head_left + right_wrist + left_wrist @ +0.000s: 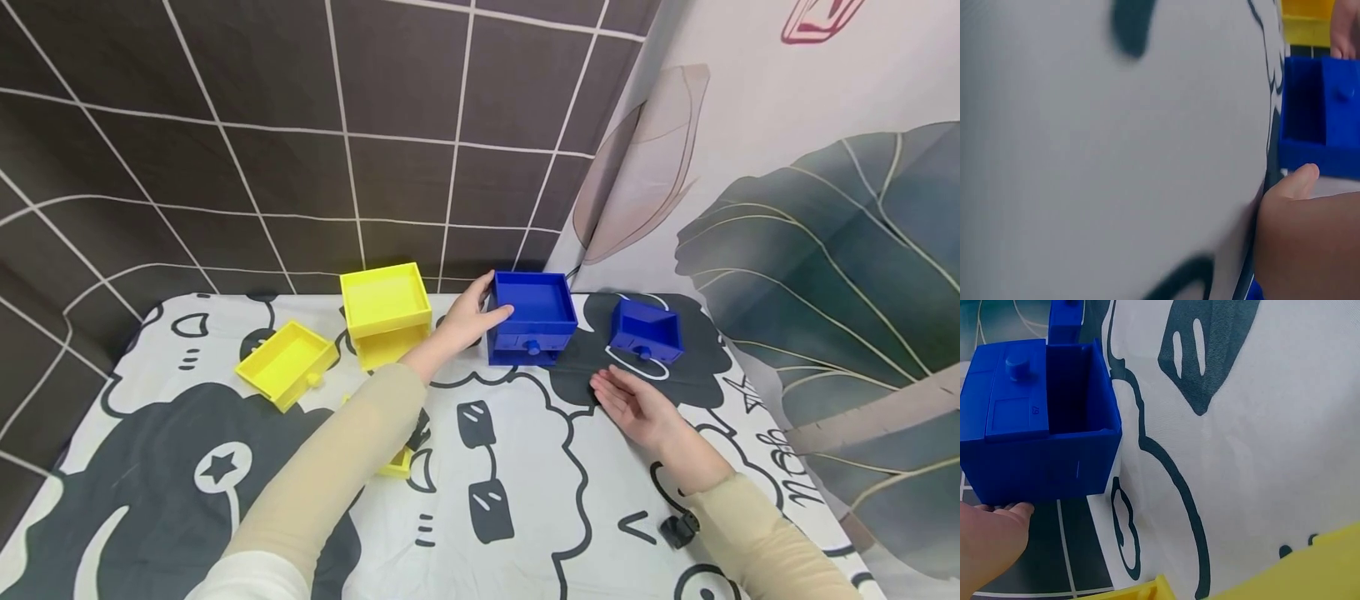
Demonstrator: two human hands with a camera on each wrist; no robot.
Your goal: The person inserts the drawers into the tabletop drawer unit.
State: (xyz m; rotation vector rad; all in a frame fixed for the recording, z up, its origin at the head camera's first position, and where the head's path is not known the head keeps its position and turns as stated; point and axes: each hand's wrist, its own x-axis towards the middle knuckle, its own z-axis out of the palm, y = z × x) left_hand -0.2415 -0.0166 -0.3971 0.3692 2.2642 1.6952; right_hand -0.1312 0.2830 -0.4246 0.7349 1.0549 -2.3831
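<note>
A small blue drawer cabinet (534, 310) stands upright at the back of the table. Its upper drawer with a round knob is in, and the slot below is empty. My left hand (470, 317) touches the cabinet's left side, its thumb reaching toward the top edge; in the left wrist view the fingertips (1019, 511) lie against the side wall. To the right sits a separate blue drawer (647, 332). My right hand (637, 408) hovers in front of that drawer with extended fingers, palm turned toward the cabinet, holding nothing.
A yellow cabinet (386, 304) with an open front stands left of the blue one. One yellow drawer (287, 363) lies at its left; another yellow drawer (397, 464) is mostly hidden under my left sleeve. A dark tiled curtain (405, 183) hangs behind the table.
</note>
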